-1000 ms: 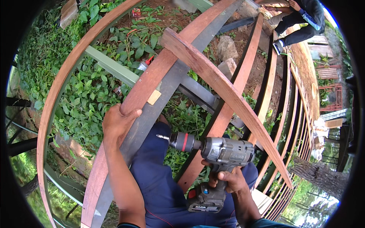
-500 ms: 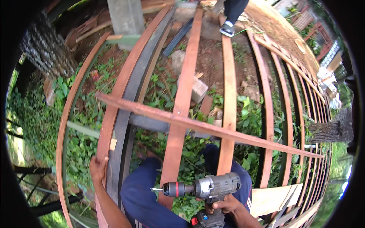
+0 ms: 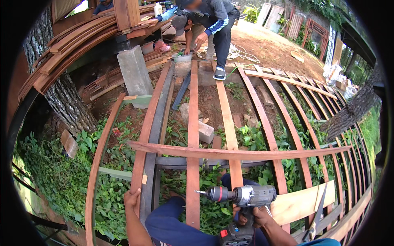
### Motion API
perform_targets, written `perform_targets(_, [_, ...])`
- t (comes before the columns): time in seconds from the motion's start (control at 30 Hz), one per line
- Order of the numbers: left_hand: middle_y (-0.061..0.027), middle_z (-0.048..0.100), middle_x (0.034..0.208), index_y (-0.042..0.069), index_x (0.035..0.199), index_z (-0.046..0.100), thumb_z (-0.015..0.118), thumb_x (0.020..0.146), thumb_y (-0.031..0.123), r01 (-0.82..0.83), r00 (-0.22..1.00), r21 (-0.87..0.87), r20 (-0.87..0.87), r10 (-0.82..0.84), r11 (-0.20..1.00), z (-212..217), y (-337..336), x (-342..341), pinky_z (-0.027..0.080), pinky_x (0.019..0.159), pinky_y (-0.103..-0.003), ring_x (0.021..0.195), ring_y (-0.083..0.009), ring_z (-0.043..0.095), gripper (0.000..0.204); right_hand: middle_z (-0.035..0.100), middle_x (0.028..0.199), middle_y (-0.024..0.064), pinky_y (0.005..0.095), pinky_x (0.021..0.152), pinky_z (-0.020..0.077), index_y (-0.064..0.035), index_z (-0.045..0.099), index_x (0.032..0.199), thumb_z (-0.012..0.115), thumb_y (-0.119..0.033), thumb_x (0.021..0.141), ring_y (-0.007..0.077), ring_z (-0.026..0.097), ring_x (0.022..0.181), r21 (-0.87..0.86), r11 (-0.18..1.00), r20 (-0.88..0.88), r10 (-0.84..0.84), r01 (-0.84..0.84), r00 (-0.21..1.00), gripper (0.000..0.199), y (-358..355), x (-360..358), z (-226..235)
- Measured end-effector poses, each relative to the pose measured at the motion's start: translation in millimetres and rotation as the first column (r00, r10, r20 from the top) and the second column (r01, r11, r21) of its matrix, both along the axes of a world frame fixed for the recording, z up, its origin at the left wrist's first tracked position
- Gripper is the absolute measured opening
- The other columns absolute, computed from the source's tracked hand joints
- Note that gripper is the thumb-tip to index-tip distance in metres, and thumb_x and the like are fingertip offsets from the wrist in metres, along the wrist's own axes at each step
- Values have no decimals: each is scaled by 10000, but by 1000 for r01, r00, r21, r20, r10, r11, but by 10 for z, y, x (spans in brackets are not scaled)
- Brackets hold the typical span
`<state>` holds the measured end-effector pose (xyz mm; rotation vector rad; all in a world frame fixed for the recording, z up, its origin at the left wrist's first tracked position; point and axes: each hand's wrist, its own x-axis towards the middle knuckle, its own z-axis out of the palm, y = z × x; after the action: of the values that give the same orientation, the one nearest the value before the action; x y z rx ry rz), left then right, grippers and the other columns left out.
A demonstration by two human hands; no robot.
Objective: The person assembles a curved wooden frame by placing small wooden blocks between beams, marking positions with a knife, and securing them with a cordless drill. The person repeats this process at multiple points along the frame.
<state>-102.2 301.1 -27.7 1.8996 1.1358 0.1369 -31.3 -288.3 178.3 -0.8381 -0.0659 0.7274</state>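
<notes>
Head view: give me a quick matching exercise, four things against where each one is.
1. Drill
2. Left hand
3. Saw
4. Grey post

A. Overlapping the pale board's right end
B. Just right of a tree trunk
C. In the right hand
D. At a slat's edge, near a small yellow block

Pairs: 1-C, 2-D, 3-A, 4-B

Bright daylight, palest toward upper right, fisheye-curved edges, black rim

Slatted wooden frame (image 3: 193,110), long reddish plank (image 3: 246,154) across it, pale board (image 3: 293,206)
</notes>
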Motion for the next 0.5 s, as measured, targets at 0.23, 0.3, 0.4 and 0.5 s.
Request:
perform_targets(0.23, [-197, 777, 1090, -2, 1240, 727, 877, 691, 623, -11, 999, 346, -27, 22, 938, 234, -301, -21, 564, 909, -459, 1029, -388, 738, 846, 685, 1288, 247, 373, 705, 551, 10, 476, 1459, 752, -400, 971, 207, 654, 803, 94, 984, 38, 146, -149, 989, 694, 597, 58, 140])
perform_targets(0.3, [-189, 698, 1209, 29, 1325, 653, 844, 726, 616, 31, 999, 475, -31, -18, 880, 292, -401, -49, 506, 976, -486, 1110, -391, 687, 861, 688, 1284, 248, 375, 690, 542, 18, 466, 1463, 738, -354, 985, 215, 655, 778, 110, 978, 46, 172, -177, 984, 664, 652, -39, 204])
perform_targets(0.4, [-189, 448, 1618, 124, 1582, 436, 745, 821, 633, 222, 972, 624, -202, -120, 749, 351, -533, -84, 324, 1198, -573, 1391, -387, 531, 966, 677, 1278, 254, 356, 705, 576, 29, 463, 1455, 701, -293, 1001, 196, 660, 781, 141, 975, 26, 169, -171, 985, 606, 593, -282, 293])
perform_targets(0.5, [-131, 94, 1765, 178, 1682, 218, 635, 880, 699, 391, 904, 482, -362, -228, 784, 357, -694, -201, 78, 1263, -653, 1598, -396, 150, 1044, 704, 1161, 232, 362, 710, 562, 55, 490, 1429, 696, -298, 978, 201, 643, 733, 180, 979, -59, 109, -97, 992, 609, 423, -554, 325])
